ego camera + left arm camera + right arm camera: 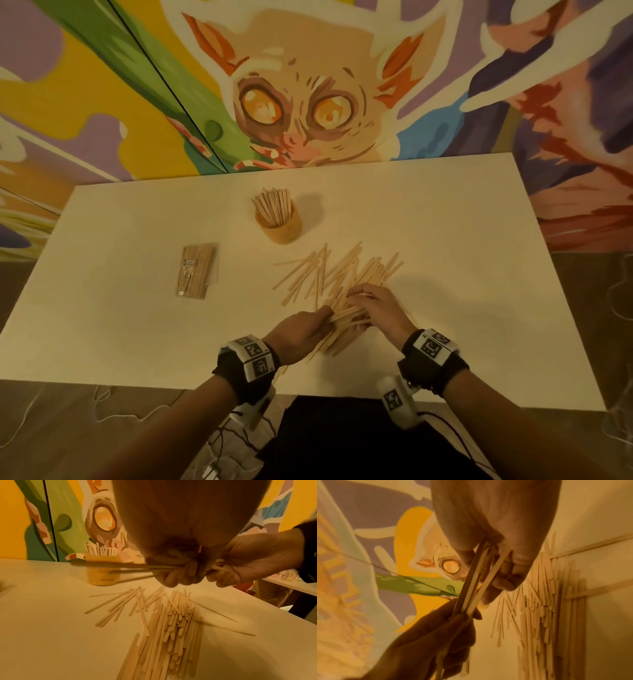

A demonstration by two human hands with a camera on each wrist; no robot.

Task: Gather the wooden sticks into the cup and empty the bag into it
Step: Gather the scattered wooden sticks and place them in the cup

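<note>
A round wooden cup (281, 229) stands at the table's middle back with several sticks upright in it. Loose wooden sticks (337, 272) lie scattered in front of it. A clear bag (197, 270) full of sticks lies flat to the left. My left hand (323, 318) and right hand (356, 299) meet over the near end of the pile. Together they grip a small bundle of sticks (347, 314) lifted off the table. The left wrist view shows my left fingers (176, 573) curled round that bundle. The right wrist view shows my right fingers (503, 573) pinching its other end.
The white table (120, 325) stands against a painted wall (301, 85). Its near edge runs just behind my wrists. Cables lie on the floor (113, 407) below the front edge. The cup (102, 573) stands a short reach beyond the hands.
</note>
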